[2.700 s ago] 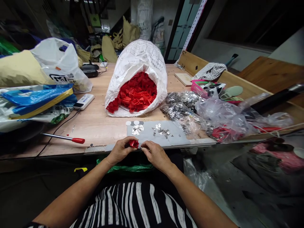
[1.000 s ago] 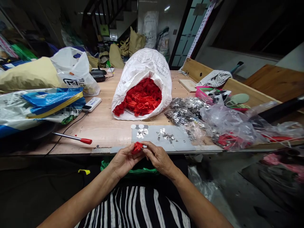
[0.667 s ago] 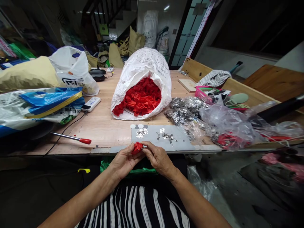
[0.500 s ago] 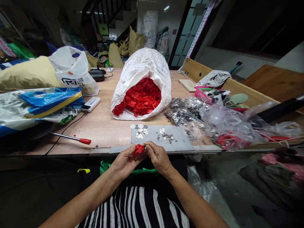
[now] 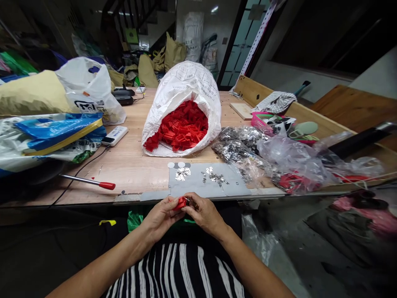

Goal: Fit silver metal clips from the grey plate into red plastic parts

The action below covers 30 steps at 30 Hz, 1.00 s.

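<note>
From my seat at the far end of the feed, both hands meet just short of the near edge of the desk point(image 5: 130, 165), over the lap and the striped shirt. Between them sits one red plastic piece point(image 5: 180, 203). The left hand point(image 5: 161, 215) has its grip closed on the piece from the left and beneath, thumb on top. The right hand point(image 5: 203, 213) pinches the piece's right end with thumb and forefinger, so the piece lies straight between the two grips and neither hand is nearer. Its long axis seems to run across, hand to hand, though it is too small for me to be sure. A glint at the right fingertips may be a metal bit; I cannot tell. Just beyond the hands one grey sheet point(image 5: 198, 184) lies on the desk, carrying two loose scatters of small metal parts point(image 5: 180, 174). Farther back, one white sack point(image 5: 186, 82) lies on its side, mouth toward me, full of red plastic pieces point(image 5: 180, 128) beyond counting. To the right of the sack I count at least two clear bags of metal parts point(image 5: 242, 145). To the left lies one red-handled screwdriver point(image 5: 88, 181), well apart from both hands, and one white remote point(image 5: 114, 135) farther back.
</note>
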Each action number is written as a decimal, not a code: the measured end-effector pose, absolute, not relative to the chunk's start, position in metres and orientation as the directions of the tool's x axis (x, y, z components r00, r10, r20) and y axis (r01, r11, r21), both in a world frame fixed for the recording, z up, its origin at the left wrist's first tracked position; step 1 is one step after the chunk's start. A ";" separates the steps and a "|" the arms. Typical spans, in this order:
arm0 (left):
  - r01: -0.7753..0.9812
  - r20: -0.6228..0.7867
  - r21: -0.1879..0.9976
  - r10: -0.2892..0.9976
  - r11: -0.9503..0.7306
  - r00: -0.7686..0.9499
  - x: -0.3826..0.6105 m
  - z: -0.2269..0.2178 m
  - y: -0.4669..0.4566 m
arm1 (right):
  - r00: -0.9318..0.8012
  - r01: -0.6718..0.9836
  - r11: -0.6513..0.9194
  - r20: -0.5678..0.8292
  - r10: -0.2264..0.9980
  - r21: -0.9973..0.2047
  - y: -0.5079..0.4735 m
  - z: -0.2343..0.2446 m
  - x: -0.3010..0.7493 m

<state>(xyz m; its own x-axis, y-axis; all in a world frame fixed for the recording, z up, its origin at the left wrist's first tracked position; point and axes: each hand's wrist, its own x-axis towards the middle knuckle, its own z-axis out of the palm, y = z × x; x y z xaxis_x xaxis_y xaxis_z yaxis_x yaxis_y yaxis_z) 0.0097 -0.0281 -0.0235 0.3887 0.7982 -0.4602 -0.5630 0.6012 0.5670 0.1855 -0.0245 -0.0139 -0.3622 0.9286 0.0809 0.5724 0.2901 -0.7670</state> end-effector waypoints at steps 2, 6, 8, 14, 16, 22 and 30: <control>-0.367 -0.434 0.759 0.838 0.538 0.332 0.005 -0.031 -0.029 | -0.380 0.598 0.287 0.052 0.924 -0.748 -0.023 -0.016 0.193; 0.226 -0.179 0.968 0.938 0.113 0.297 -0.008 -0.053 -0.030 | -0.224 0.696 0.233 0.102 0.969 -0.680 -0.010 -0.017 0.214; 0.483 -0.127 0.873 0.923 -0.070 0.364 -0.014 -0.065 -0.031 | -0.092 0.788 0.175 0.168 0.982 -0.590 0.001 -0.018 0.223; 0.731 -0.241 0.672 0.896 -0.122 0.372 -0.019 -0.073 -0.027 | 0.024 0.956 0.030 0.179 0.984 -0.293 0.032 -0.018 0.229; 0.625 -0.252 0.775 0.862 -0.091 0.439 -0.015 -0.063 -0.023 | 0.013 0.965 0.031 0.163 0.987 -0.259 0.037 -0.018 0.228; 0.135 -0.300 0.954 0.836 0.268 0.460 0.018 -0.030 -0.002 | -0.052 0.925 0.127 0.212 0.976 -0.357 0.037 -0.017 0.229; -0.120 -0.304 0.926 0.896 0.358 0.324 0.056 -0.019 0.022 | -0.102 0.739 0.224 0.223 0.969 -0.635 0.014 -0.003 0.214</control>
